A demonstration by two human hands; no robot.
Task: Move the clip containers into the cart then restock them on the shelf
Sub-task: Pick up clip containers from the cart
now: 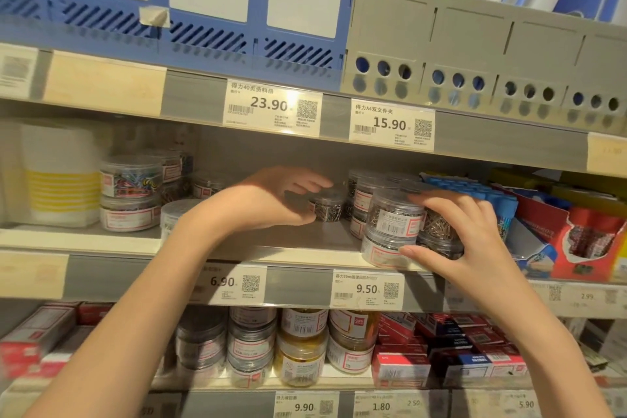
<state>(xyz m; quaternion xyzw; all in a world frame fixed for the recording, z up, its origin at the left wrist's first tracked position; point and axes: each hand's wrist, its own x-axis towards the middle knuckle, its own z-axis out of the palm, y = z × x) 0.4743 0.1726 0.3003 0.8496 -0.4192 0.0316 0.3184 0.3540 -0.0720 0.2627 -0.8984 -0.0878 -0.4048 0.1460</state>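
While both arms reach into the middle shelf [305, 256], no cart shows anywhere in view, so I cannot tell for sure which half of the job this is; the tubs already stacked on the board suggest restocking is well along, though that is only my reading.

Far left on that shelf sits a white stack with yellow stripes [57, 176], and just beside it two clear tubs, the upper one a tub of coloured clips [130, 176]. Behind and to the right of these are more tubs, blurred. The left hand [271, 197] is curled round a small clip container [327, 205] standing toward the back of the shelf, thumb under and fingers over its lid. A bare stretch of grey board lies in front of it.

Right of that, the right hand [454, 234] grips a stack of clip containers [393, 224] at the shelf's front edge, fingers over the top tub and thumb against the bottom one. Further right lie blue-capped packs [475, 192] and a torn red carton [590, 241].

Above, blue file boxes [203, 0] and grey file boxes [475, 44] fill the upper shelf; price tags [271, 108] line the rails. Below stand more clip tubs [305, 343] and small red boxes [458, 349]. What is left seems to be squaring these stacks and filling the gap.
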